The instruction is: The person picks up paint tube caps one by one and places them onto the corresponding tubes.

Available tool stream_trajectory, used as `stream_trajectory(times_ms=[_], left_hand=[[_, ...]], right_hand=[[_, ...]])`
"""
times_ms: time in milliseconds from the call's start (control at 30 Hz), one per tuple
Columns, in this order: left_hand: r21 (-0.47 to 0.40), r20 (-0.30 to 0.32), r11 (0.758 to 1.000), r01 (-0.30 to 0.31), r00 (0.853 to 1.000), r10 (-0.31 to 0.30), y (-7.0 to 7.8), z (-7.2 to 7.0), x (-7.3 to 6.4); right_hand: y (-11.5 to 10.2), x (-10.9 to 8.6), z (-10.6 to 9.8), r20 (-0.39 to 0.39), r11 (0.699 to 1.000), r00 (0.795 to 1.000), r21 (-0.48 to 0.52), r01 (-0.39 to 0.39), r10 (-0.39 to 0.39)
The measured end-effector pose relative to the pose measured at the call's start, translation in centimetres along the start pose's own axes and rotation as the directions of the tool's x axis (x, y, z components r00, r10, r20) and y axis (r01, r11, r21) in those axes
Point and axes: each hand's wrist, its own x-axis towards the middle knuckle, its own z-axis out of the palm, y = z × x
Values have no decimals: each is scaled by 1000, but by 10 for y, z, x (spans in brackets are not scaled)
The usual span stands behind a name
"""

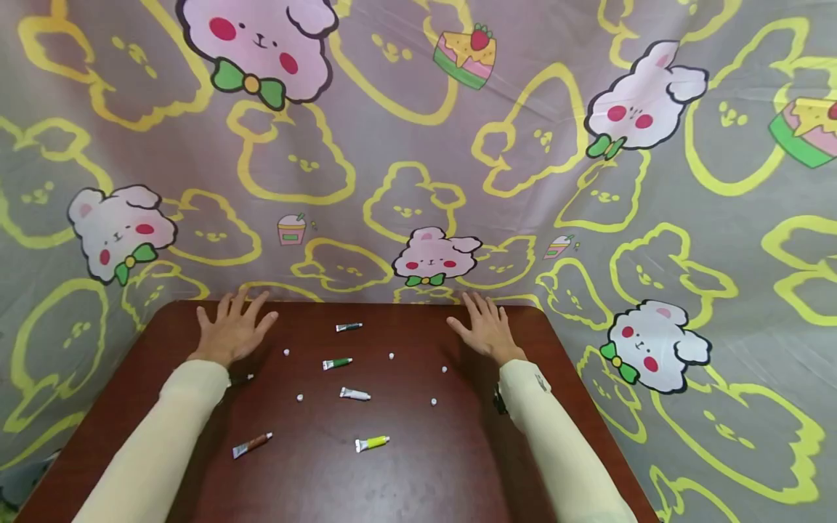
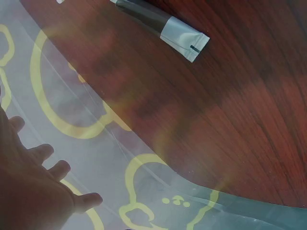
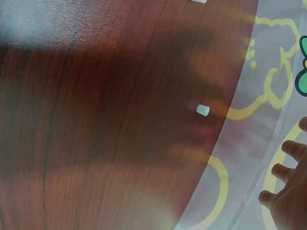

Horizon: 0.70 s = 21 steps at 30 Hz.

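Note:
My left hand (image 1: pixel 229 330) reaches toward the table's far left corner, fingers spread and straight, holding nothing. At the far right side my right hand (image 1: pixel 485 330) is spread likewise, also holding nothing. Between them lie small paint tubes: a dark teal tube (image 1: pixel 349 327), a green tube (image 1: pixel 337 363), a white tube (image 1: pixel 355 394) and a yellow tube (image 1: pixel 373 443). A brown tube (image 1: pixel 252 445) is nearer on the left. Another dark tube (image 2: pixel 144 17) lies by my left wrist, partly hidden by the sleeve in the head view.
Several small white caps lie loose on the dark red wooden table (image 1: pixel 418 472), one cap (image 1: pixel 286 352) near my left hand and another cap (image 3: pixel 203 110) near my right. A patterned curtain (image 1: pixel 523 218) with rabbit faces hangs behind and beside the table.

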Motion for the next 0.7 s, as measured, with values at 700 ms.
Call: stream_trajectory(times_ms=[700], left_hand=[[31,-2,999,-15,1000,15,2,4,-6]], right_hand=[[4,-11,12,8,1000,1000,-8,29,-29]])
